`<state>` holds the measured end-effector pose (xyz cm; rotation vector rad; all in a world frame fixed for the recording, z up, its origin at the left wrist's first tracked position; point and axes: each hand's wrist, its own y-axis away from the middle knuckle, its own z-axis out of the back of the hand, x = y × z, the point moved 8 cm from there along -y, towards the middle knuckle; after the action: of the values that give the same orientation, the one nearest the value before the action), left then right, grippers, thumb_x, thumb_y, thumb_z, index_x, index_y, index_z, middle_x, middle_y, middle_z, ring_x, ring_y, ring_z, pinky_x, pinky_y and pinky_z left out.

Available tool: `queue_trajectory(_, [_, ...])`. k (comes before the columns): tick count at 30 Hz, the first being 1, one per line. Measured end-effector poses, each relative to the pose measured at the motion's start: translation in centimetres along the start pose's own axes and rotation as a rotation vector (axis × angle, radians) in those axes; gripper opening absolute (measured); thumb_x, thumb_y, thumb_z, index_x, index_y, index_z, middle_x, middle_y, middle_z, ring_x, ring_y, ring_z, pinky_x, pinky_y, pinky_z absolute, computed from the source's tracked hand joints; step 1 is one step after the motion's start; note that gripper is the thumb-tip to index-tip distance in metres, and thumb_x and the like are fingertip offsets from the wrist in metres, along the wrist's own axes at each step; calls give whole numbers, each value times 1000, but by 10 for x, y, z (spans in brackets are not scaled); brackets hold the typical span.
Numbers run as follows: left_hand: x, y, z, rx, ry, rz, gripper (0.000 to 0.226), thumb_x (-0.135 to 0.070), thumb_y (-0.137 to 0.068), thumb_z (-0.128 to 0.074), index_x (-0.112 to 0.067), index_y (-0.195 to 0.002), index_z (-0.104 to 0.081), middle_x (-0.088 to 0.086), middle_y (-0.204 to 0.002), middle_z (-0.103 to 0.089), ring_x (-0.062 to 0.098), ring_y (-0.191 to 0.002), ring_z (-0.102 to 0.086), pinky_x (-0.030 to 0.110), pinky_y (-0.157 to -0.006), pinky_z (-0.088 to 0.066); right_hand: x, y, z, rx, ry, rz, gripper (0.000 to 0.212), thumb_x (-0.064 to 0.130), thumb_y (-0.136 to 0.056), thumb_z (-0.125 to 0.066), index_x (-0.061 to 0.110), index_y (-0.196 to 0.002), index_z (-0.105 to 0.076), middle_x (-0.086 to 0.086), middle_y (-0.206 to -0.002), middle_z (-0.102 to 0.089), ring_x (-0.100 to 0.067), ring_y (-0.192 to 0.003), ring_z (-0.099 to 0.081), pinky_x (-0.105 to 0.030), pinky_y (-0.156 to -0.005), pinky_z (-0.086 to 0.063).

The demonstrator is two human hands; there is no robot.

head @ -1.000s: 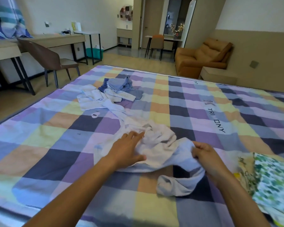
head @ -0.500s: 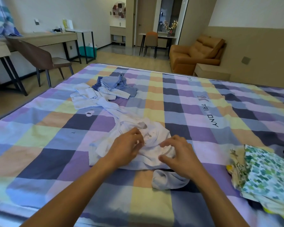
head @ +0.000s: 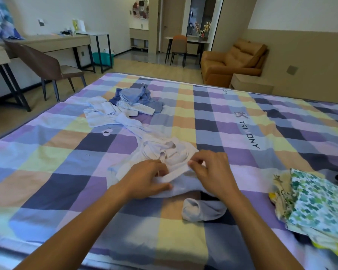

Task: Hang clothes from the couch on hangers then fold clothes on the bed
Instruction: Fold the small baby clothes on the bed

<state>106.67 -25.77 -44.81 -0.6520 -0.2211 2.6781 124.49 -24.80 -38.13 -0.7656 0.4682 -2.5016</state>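
Note:
A crumpled white garment (head: 170, 152) lies on the checked bed (head: 47, 162) in front of me. My left hand (head: 146, 177) grips a folded edge of it with thumb and curled fingers. Close beside it, my right hand (head: 211, 168) pinches the same edge. A loose end of the white garment (head: 201, 209) curls toward me below my right wrist. Farther back lie a pale white piece (head: 103, 114) and a heap of blue clothes (head: 137, 98). A folded green-patterned stack (head: 316, 203) sits at the right.
An orange couch (head: 232, 61) stands beyond the bed's far right corner, next to a low side table (head: 250, 84). At the left are a brown chair (head: 47, 67) and a long desk (head: 47, 43). Wooden floor (head: 12, 114) runs along the bed's left side.
My right hand moved left from the garment's right end to meet my left hand at the middle. Both now hold one folded edge. The loose end dropped below my right wrist.

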Motion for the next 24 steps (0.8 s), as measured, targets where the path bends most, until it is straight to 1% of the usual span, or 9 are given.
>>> queue_trajectory(2, [-8, -4, 10, -77, 31, -33, 33, -63, -85, -62, -31, -94, -65, -15, -96, -64, 6, -85, -57, 28, -73, -49, 7, -8, 19, -69, -181, -13, 23, 23, -91, -62, 16, -69, -63, 4, -70, -65, -12, -67, -58, -35, -67, -44])
queue_trajectory(7, [-11, -14, 47, -368, 263, 70, 27, -34, -99, -45, -19, -97, -68, -2, -100, -68, 17, -90, -62, 36, -77, -50, 12, -20, 48, -153, -643, -166, 35, 23, -108, -47, 15, -73, -48, -3, -67, -39, -9, -63, -36, -25, -57, -31])
queue_trajectory(12, [-33, -18, 86, -378, 695, 315, 38, -23, -106, -41, -16, -81, -69, -9, -76, -64, 5, -71, -53, 25, -69, -42, 15, -14, 52, -166, -919, -268, 29, 37, -104, -54, 27, -77, -54, 12, -72, -51, -7, -72, -44, -25, -69, -37])
queue_trajectory(14, [-46, -14, 99, -374, 906, 364, 41, -15, -104, -42, -21, -72, -67, -9, -71, -65, 7, -69, -56, 24, -65, -43, 25, -12, 53, -27, -801, -168, 29, 45, -87, -74, 24, -92, -54, 20, -80, -58, -1, -72, -53, -19, -65, -43])
queue_trajectory(16, [-58, -11, 110, -356, 1093, 367, 39, -8, -100, -43, -20, -70, -64, 0, -70, -62, 12, -67, -55, 25, -61, -41, 26, -5, 41, 159, -431, -135, 60, 51, -68, -83, 34, -116, -51, 15, -105, -63, -7, -93, -60, -29, -72, -53])
queue_trajectory(18, [-64, -11, 108, -278, 1193, 365, 32, -8, -98, -48, -19, -72, -63, 1, -71, -58, 12, -66, -54, 26, -61, -40, 15, 0, 16, 305, -2, -134, 75, 53, -70, -79, 38, -134, -44, 4, -118, -65, -22, -104, -61, -40, -79, -52])
queue_trajectory(21, [-53, -12, 88, -175, 1024, 360, 11, -33, -87, -67, -26, -79, -64, -3, -82, -64, 14, -81, -59, 33, -77, -41, -6, 3, -22, 373, 186, -176, 31, 36, -89, -62, 22, -118, -61, -7, -113, -63, -35, -104, -57, -40, -77, -47])
queue_trajectory(22, [-44, -10, 78, -143, 808, 338, 18, -41, -81, -73, -27, -83, -62, -7, -83, -65, 12, -80, -59, 32, -76, -43, -11, 4, -29, 365, 147, -199, 16, 32, -92, -54, 19, -99, -62, -9, -102, -59, -36, -100, -55, -39, -73, -43])
queue_trajectory(24, [-31, -5, 53, -38, 317, 283, 51, -53, -70, -80, -32, -109, -56, -8, -100, -64, 12, -91, -61, 32, -77, -48, -23, 6, -38, 326, -113, -305, 21, 22, -94, -47, 15, -76, -56, -13, -84, -56, -30, -87, -55, -35, -65, -36])
